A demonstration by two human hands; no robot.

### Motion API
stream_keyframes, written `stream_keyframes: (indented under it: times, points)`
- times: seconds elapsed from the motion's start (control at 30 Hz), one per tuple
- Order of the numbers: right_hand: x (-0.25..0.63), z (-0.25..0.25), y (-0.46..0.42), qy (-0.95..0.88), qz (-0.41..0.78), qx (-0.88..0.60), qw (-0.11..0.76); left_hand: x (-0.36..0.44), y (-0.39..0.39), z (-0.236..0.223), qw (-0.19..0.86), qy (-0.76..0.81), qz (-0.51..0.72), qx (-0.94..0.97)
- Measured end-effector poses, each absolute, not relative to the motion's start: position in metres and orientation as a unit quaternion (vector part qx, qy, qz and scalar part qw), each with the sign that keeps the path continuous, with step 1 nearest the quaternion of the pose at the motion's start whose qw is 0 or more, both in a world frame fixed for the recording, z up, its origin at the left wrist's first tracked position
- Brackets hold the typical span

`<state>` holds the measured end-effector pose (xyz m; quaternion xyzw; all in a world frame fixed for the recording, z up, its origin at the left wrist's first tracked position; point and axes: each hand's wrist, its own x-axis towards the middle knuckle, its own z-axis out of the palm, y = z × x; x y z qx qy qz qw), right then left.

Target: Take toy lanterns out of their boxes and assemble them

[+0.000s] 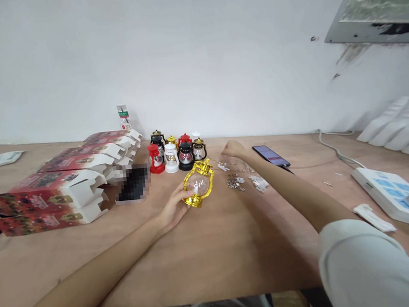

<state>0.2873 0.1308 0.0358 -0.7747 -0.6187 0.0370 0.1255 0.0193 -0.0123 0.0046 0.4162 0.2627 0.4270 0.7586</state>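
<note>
My left hand (176, 204) is closed around the lower side of a small gold toy lantern (199, 184) with a clear round globe. The lantern leans a little to the right above the table. Farther back, my right hand (234, 149) reaches down to the tabletop, its fingers curled together; what they hold, if anything, is hidden. Near it lie thin wire pieces (246, 168), small white pieces (259, 183) and a pile of small metal parts (235, 183). Just left of these stand several finished-looking lanterns, among them a white one (171, 158), a red one (156, 159) and a black one (186, 156).
Printed red cardboard boxes (46, 191) with open flaps lie on the left. A small bottle (124, 117) stands behind them. A phone (270, 156) rests beyond my right forearm. A white power strip (390, 194) and a cable (336, 147) occupy the right side.
</note>
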Motion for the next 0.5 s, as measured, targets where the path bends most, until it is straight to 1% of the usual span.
stream_keyframes:
  times: [0.1, 0.27, 0.5]
  points:
    - [0.28, 0.036, 0.123, -0.628, 0.021, -0.773, 0.082, 0.019, -0.013, 0.006, 0.757, 0.27, 0.426, 0.414]
    - [0.26, 0.036, 0.118, -0.633, -0.005, -0.773, 0.042, 0.019, -0.014, 0.008, 0.756, 0.27, 0.423, 0.421]
    - [0.249, 0.035, 0.117, -0.633, -0.023, -0.774, 0.031, 0.02, -0.014, 0.007, 0.75, 0.273, 0.419, 0.432]
